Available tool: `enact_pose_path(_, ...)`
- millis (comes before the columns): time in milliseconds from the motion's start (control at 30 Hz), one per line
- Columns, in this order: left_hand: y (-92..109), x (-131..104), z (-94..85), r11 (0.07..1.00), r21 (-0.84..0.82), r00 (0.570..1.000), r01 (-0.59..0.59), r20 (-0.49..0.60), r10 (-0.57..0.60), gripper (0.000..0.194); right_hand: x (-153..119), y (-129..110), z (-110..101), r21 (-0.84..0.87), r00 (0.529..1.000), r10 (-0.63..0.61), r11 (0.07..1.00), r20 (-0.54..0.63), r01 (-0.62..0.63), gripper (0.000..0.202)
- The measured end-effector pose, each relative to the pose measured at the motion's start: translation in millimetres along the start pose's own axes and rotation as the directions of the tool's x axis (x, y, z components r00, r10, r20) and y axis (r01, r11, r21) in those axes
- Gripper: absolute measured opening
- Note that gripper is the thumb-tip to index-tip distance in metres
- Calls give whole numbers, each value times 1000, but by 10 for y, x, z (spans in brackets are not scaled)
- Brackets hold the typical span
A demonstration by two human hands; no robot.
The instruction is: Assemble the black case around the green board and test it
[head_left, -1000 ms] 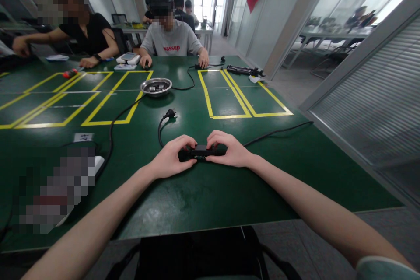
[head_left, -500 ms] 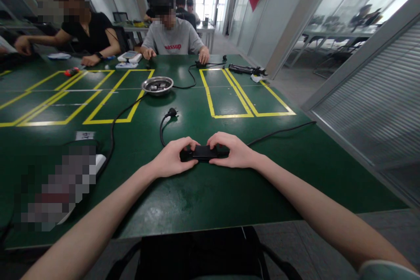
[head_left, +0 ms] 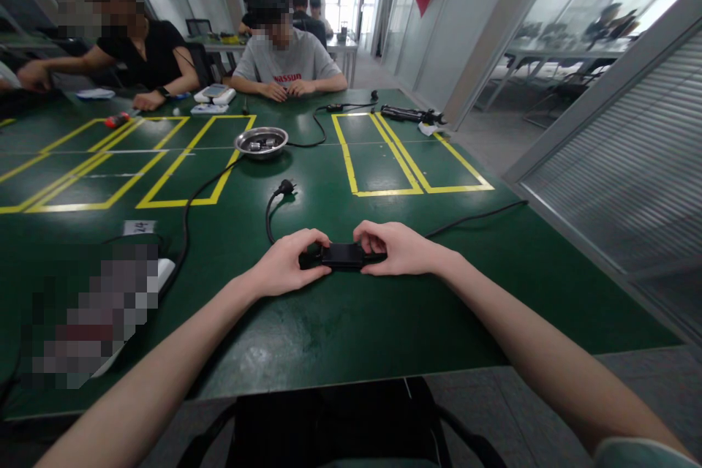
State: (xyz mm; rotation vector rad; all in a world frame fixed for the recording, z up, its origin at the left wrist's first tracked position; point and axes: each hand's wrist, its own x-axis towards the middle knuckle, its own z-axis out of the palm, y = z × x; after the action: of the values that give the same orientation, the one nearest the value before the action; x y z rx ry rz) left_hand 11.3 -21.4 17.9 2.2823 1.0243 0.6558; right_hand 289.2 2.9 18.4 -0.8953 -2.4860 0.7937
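Note:
A small black power adapter [head_left: 343, 256] lies in front of me, with a cord leaving each end. My left hand [head_left: 288, 261] pinches its left end between thumb and fingers. At the right end, my right hand [head_left: 403, 248] is curled around the corner and the cord's start, thumb along the near edge and fingertips at the far one. The cord from the left side bends up to a black plug [head_left: 286, 188] on the green table. Another stretch of black cord [head_left: 477, 216] runs off to the right behind my right hand.
A metal bowl [head_left: 261, 153] with small metal parts stands farther back. A white-edged, partly blurred object [head_left: 104, 314] lies at left by a label [head_left: 140, 227]. A folded black tripod-like item [head_left: 409, 115] rests at the far right. Two people sit across the green table [head_left: 351, 336].
My right hand has slid slightly right along the adapter, baring more of its right end. My left hand stays put. The person opposite has drawn both hands together, off the far cord.

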Motion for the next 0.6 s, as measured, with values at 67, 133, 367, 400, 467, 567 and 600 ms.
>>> enact_pose_path(67, -4, 5, -3, 1000, 1, 1000, -10, 0, 10, 31, -9, 10, -24, 101, 999, 32, 994, 19, -34, 35)
enact_pose_path(133, -1, 14, -10, 1000, -26, 1000, -3, 8, 3, 32, -15, 12, -39, 205, 997, 73, 976, 25, -77, 28)
enact_pose_path(367, 38, 37, -35, 978, -158, 990, 137, -14, -141, 27, -10, 26, -73, 335, 973, 213, 914, 84, -229, 27)
enact_pose_path(400, 38, 37, -31, 975, -170, 989, 142, -23, -148, 26, -10, 32, -76, 326, 975, 199, 919, 97, -220, 27)
enact_pose_path(467, 31, 35, -16, 973, -183, 988, 144, -31, -152, 26, -10, 41, -79, 305, 982, 161, 934, 103, -185, 28)
enact_pose_path(567, -1, 27, 9, 973, -193, 991, 123, -30, -132, 25, -8, 38, -78, 265, 990, 111, 956, 82, -129, 27)
enact_pose_path(600, -15, 24, 14, 974, -201, 993, 106, -30, -115, 24, -7, 32, -76, 252, 992, 102, 961, 75, -118, 25)
